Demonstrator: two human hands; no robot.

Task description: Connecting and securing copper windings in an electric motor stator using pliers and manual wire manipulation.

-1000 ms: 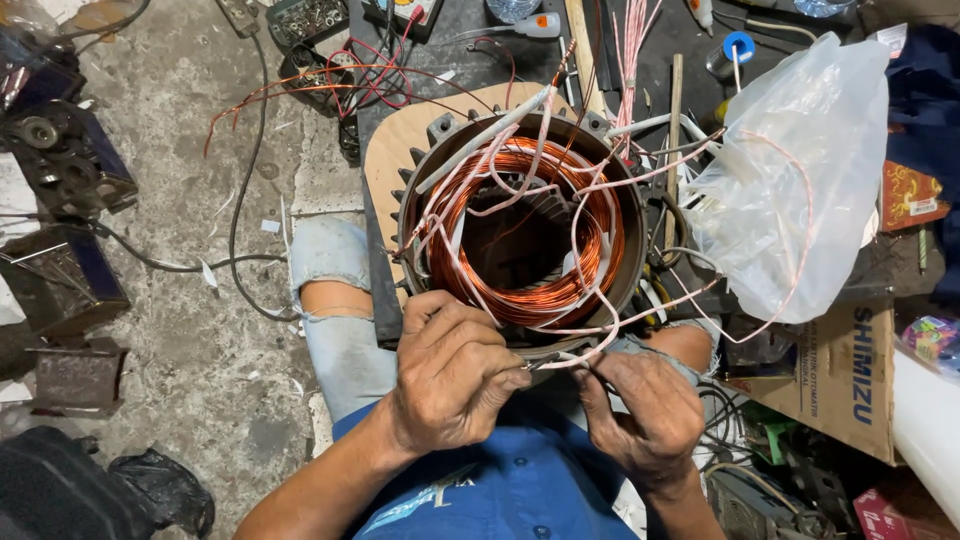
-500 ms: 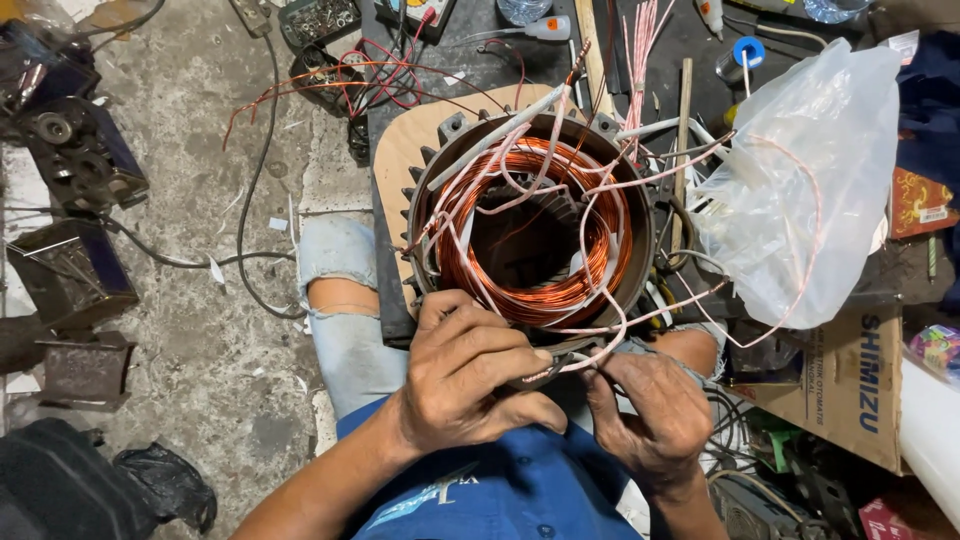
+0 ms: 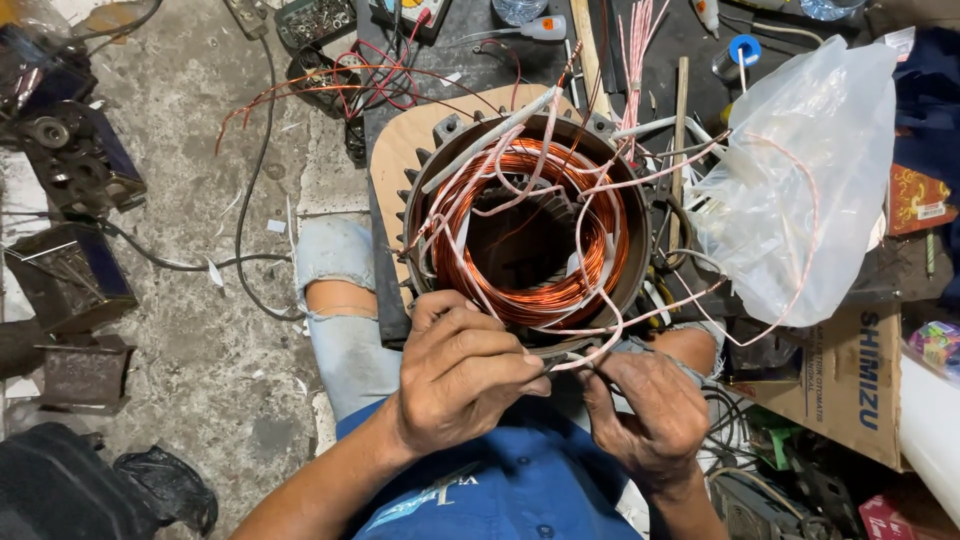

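Fingers point(image 3: 520, 365) of the left hand point(image 3: 460, 375) curled shut, pinching a sleeved lead point(image 3: 590, 355) at the near rim of the stator point(image 3: 525, 230). Right hand point(image 3: 645, 410) just beside, fingers closed on the same lead from below. Lead running left to right between both hands, then looping up over the copper winding point(image 3: 470, 250). Stator lying on its back on a wooden board point(image 3: 400, 150), bore facing up, axis vertical, resting between the knees point(image 3: 335, 300). More sleeved leads fanning up and right toward a clear plastic bag point(image 3: 800, 180). Right of the bag, a small red and gold packet point(image 3: 915, 200); below it, a brown cardboard box point(image 3: 850, 385) with blue print, touching the bag's lower edge. Dark surface point(image 3: 480, 50) behind, crowded with tools. Open concrete floor point(image 3: 200, 350) to the left, edged by rusty metal parts point(image 3: 70, 270).
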